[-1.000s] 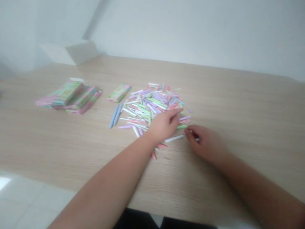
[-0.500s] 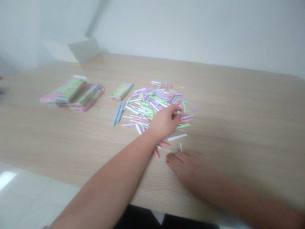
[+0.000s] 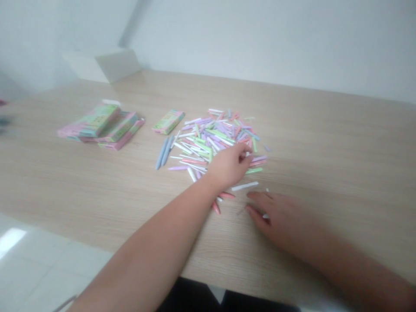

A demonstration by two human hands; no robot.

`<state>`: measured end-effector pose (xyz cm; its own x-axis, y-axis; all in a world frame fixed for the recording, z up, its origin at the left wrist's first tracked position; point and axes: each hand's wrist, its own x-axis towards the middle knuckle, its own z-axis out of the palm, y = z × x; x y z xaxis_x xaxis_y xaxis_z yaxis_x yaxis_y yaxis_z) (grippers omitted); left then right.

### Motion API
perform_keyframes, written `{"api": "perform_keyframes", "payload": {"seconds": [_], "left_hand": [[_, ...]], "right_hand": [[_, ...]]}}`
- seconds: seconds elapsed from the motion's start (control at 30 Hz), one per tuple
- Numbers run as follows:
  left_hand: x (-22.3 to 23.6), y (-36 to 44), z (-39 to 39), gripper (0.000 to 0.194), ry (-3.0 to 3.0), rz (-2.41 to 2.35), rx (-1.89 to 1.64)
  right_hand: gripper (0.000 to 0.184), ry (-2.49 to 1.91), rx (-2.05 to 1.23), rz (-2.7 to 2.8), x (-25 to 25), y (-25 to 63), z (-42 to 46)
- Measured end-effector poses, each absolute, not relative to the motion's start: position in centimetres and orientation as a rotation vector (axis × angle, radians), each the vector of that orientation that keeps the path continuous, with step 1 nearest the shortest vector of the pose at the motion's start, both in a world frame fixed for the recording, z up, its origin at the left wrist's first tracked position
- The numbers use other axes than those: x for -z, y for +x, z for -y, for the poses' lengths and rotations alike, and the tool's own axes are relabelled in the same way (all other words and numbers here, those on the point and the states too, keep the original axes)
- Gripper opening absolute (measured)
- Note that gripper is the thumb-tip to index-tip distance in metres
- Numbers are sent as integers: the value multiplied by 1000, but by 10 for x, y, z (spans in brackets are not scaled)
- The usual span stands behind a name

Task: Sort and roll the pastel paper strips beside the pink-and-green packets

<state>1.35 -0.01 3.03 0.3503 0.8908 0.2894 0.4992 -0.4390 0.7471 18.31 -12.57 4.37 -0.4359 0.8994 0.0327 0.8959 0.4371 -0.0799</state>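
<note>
A loose pile of slim pastel pen-like pieces [image 3: 216, 132] in green, purple, pink, blue and white lies mid-table. My left hand [image 3: 230, 164] rests over the pile's near right side, its fingers curled; what they hold, if anything, is hidden. Closer to me, my right hand [image 3: 281, 214] is low over the table, thumb and fingers bent. White bits of a thin stick [image 3: 266, 216] show at its fingers. A white piece [image 3: 245, 186] lies between the hands, and a small thin mark or bit lies by the right thumb. Red pointed pieces [image 3: 216, 207] lie beside my left wrist.
Pastel flat boxes [image 3: 100, 121] are stacked at the left, and a single similar box [image 3: 168, 121] lies beside the pile. Two blue pen-like pieces [image 3: 164, 151] lie side by side below it. A white folded box or card [image 3: 118, 65] stands at the back left, near the wall.
My right hand moved from the pile's edge toward me and left, then back slightly right, its fingers spreading a little. My left hand curled its forefinger in and stays over the pile.
</note>
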Motion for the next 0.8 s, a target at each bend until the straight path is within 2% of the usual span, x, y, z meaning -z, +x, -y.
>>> {"api": "perform_keyframes", "payload": {"seconds": [0.17,0.33,0.5,0.63,0.8], "left_hand": [[-29,14,0,22,2082,-1181,-941],[-28,14,-1,23,2096,-1179,-938],[-29,13,-1,27,2078,-1178,-933],[-28,14,-2,31,2075,-1177,-956],[-27,14,-2,33,2034,-1192,-952]], "right_hand": [[32,-1995,-38,2493,-49,189,118],[33,-1997,-53,2492,-46,185,111],[22,-2111,-24,2410,-55,187,110],[25,-2216,26,2360,-61,197,108],[32,-2210,-124,2446,-59,203,100]]}}
